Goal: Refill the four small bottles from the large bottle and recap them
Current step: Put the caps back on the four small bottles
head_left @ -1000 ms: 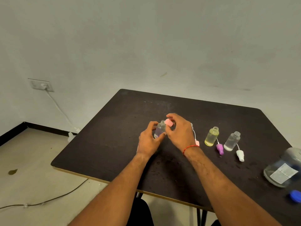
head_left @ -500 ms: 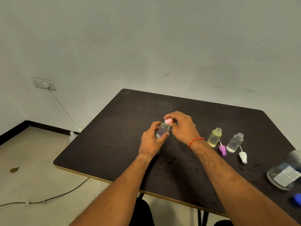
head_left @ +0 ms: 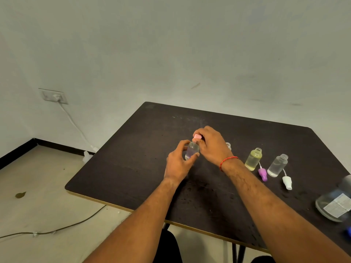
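Note:
My left hand (head_left: 178, 162) grips a small clear bottle (head_left: 191, 151) standing on the dark table (head_left: 133, 160). My right hand (head_left: 211, 144) pinches a pink spray cap (head_left: 197, 138) right on that bottle's neck. Behind my right hand only the open neck of another small bottle (head_left: 228, 145) shows. To the right stand an uncapped yellowish bottle (head_left: 253, 159) and an uncapped clear bottle (head_left: 277, 165). A purple cap (head_left: 262, 173) and a white cap (head_left: 287, 182) lie beside them. The large clear bottle (head_left: 336, 204) stands at the right edge.
A blue cap (head_left: 348, 231) lies at the frame's right edge, near the large bottle. A wall socket (head_left: 53, 96) with a white cable hangs at the left, and a dark cable (head_left: 57, 230) runs over the floor below the table's front edge.
My right hand has brought the pink cap from beside the bottle's mouth down onto its neck. My left hand keeps holding the bottle.

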Available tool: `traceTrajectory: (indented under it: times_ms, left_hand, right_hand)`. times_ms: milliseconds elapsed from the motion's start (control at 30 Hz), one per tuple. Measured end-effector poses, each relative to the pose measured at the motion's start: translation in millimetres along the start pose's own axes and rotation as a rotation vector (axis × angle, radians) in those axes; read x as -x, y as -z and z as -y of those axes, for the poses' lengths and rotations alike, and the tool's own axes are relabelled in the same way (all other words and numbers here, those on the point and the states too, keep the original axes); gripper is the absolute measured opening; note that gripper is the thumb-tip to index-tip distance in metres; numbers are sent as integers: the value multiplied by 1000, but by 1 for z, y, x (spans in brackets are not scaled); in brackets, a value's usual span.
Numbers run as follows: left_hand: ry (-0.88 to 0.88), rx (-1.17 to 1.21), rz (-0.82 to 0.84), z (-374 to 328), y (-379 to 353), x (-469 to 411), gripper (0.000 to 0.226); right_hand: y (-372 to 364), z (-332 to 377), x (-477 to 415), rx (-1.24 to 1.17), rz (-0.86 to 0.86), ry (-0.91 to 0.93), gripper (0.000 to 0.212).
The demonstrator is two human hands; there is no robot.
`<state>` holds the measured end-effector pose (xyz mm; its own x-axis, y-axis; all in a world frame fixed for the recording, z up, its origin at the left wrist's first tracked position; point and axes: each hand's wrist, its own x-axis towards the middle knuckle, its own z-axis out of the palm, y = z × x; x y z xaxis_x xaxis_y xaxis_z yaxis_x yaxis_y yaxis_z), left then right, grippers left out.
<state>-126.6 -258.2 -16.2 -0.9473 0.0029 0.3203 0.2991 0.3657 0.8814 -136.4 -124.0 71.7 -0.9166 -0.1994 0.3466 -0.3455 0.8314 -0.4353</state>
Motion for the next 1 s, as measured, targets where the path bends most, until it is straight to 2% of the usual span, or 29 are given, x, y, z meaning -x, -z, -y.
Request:
traceTrajectory:
  times_ms: [233,333,433,500,600,667,833,1000]
  left_hand:
    - [9,-5,3,0,0,0,46]
    - [17,-1,1,-2,0,1,46]
    - [22,23,2,-3,0,1,44]
    - [22,41,10,-3,1,2,43]
    - [14,47,5,-5,3,4,40]
    - [9,42,7,-6,3,4,41]
    - [4,36,15,-5,2,3,44]
    - [9,45,5,-4,2,3,44]
  right_hand:
    - [2,1,-2,100,2,-48,18]
    - [3,1,-3,106,-16,-108,28]
    - [0,2,2,-22,-63,-151,48]
    - [-4,3,7,-166,-111,-149,54]
    - [-9,4,14,-379,-165,-131,53]
    - [-12,6,17,-433,-176,-144,47]
    - [-17,7,17,-386,-261,-158,31]
    - [-17,6,17,-361,-307,-182,29]
